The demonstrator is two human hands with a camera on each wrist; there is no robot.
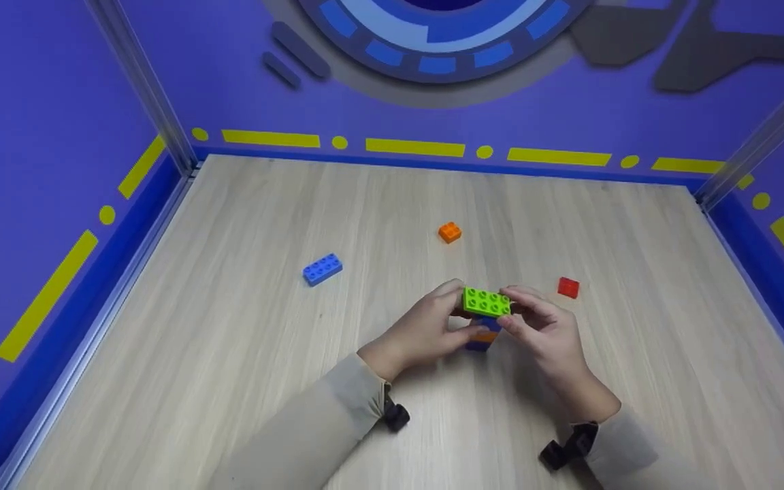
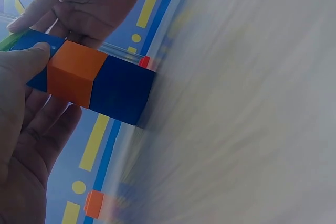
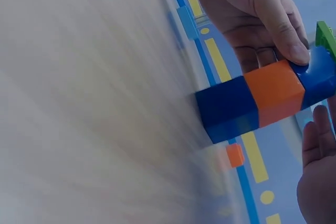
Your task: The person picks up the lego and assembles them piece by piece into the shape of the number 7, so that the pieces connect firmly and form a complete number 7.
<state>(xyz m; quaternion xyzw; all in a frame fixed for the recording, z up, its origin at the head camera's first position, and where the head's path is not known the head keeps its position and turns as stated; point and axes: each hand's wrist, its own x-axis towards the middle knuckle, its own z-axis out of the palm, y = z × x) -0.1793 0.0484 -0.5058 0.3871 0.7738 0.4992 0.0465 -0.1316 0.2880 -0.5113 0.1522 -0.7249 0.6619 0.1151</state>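
Observation:
A small tower of bricks stands on the table between the hands: a dark blue brick [image 2: 123, 90] at the bottom, an orange brick [image 2: 73, 74] in the middle and a blue brick [image 3: 316, 80] above. At the top, a bright green eight-stud brick [image 1: 486, 302] reaches out past the tower's sides. My left hand [image 1: 426, 328] grips the upper blue brick, its thumb across the near face and fingers behind. From the other side, my right hand [image 1: 554, 337] pinches the green brick's right end between thumb and forefinger. Part of the tower is hidden beneath the green brick in the head view.
Farther back on the wooden table [image 1: 249, 354] lies a small orange brick [image 1: 450, 233]. A blue eight-stud brick [image 1: 322, 270] is off to the left, and a small red brick [image 1: 568, 288] lies right of the hands. Blue panels [image 1: 392, 122] border the table.

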